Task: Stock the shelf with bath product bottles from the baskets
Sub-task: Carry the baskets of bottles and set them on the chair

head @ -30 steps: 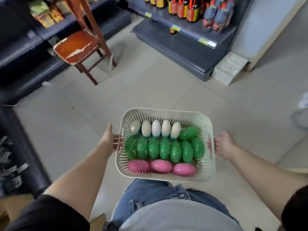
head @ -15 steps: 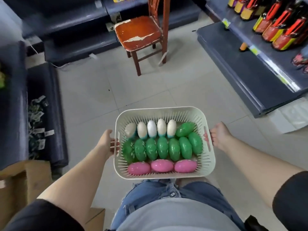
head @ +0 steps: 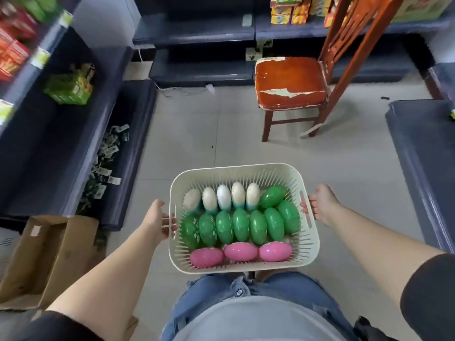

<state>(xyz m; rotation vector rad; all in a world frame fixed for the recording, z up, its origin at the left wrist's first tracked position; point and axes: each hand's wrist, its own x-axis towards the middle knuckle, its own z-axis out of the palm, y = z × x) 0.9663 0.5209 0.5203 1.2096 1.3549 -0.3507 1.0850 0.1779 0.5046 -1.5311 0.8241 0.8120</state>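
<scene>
Two hands carry one load: the left hand [head: 157, 219] has its fingers hooked through the slot handle on the near-left wall of the basket [head: 243, 169], and the right hand [head: 320, 205] curls its grip through the matching slot on the right. Both grips are closed around the plastic, with the basket held level at waist height over the floor [head: 221, 124].

Inside lie the bottles in three rows: white bottles [head: 224, 196] at the far side, green bottles [head: 241, 228] across the middle, pink bottles [head: 241, 252] nearest the body. None is on a shelf yet.

They lie loose and rounded, so a tilt or a sudden turn could roll them against one wall, and one slipping grip would probably tip the lot out.

Ahead, a wooden chair [head: 290, 82] stands in the aisle and narrows the path. Dark shelving [head: 197, 28] lines the back and left; a cardboard box [head: 49, 254] sits low on the left, just beside the left forearm, and could catch a foot.
</scene>
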